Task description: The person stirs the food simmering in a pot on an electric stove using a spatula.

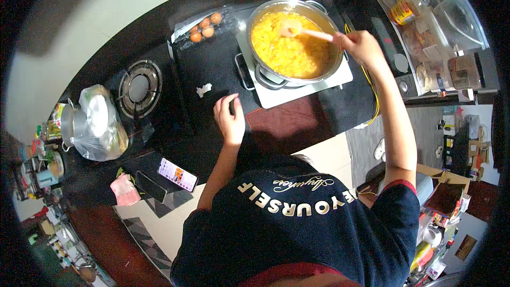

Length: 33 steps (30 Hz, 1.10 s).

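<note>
My right hand (360, 48) is closed around the handle of a pale pink ladle or large spoon (316, 34). Its blurred bowl is over the middle of a wide stainless steel pot (290, 5), and some yellow food shows in it. Chunky yellow food in liquid (285, 54) fills much of the pot. Under the pot is a white portable cooker (271, 96). My left hand (230, 119) hovers over or rests on the black counter, which I cannot tell. It holds nothing, its fingers bent and the thumb apart. A crumpled white scrap (204, 90) lies just beyond it.
Brown eggs (205, 27) sit in a clear carton behind. Leftward are a gas burner (139, 87), a plastic bag (99, 127), a metal pot (69, 125), a lit phone (177, 174) and a pink cloth (124, 189). A yellow cable (370, 87) and plastic containers (422, 32) are at right.
</note>
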{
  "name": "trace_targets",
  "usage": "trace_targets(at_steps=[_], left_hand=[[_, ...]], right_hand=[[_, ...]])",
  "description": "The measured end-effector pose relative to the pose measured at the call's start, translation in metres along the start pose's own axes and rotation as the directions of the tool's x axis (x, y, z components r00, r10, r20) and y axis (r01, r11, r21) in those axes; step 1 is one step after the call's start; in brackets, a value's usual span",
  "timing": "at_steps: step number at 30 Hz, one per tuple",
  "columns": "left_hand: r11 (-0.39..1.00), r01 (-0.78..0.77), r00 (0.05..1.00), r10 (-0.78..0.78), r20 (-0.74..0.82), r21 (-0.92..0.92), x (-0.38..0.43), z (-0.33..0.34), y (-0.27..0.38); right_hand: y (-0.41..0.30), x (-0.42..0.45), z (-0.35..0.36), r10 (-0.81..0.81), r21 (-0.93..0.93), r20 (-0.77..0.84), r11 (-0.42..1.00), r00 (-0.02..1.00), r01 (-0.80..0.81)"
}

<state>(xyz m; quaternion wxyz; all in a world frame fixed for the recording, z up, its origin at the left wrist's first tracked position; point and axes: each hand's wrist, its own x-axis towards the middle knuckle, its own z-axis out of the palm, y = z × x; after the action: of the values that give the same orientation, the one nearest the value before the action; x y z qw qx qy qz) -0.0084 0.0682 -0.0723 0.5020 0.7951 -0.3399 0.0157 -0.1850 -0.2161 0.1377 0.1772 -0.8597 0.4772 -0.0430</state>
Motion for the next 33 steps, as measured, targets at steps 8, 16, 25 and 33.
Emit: trace_targets(at_steps=[8,16,25,33], left_hand=[[0.649,0.540,0.807,-0.218,0.549,-0.536,0.044,0.005,0.064],[0.587,0.579,0.784,-0.211,0.584,-0.566,0.043,0.009,0.068],[0.592,0.583,0.780,-0.216,0.587,-0.557,0.042,0.006,0.066],[0.586,0.577,0.785,-0.205,0.585,-0.568,0.045,0.008,0.066]], right_hand=[[0.021,0.042,0.014,-0.305,-0.501,-0.171,0.846,0.937,0.184],[-0.012,0.047,0.037,-0.401,-0.382,0.016,0.844,0.916,0.377],[-0.026,-0.005,-0.015,-0.500,-0.473,0.100,0.737,0.860,0.483],[-0.013,0.029,-0.043,-0.487,-0.718,-0.088,0.636,0.869,0.283]])
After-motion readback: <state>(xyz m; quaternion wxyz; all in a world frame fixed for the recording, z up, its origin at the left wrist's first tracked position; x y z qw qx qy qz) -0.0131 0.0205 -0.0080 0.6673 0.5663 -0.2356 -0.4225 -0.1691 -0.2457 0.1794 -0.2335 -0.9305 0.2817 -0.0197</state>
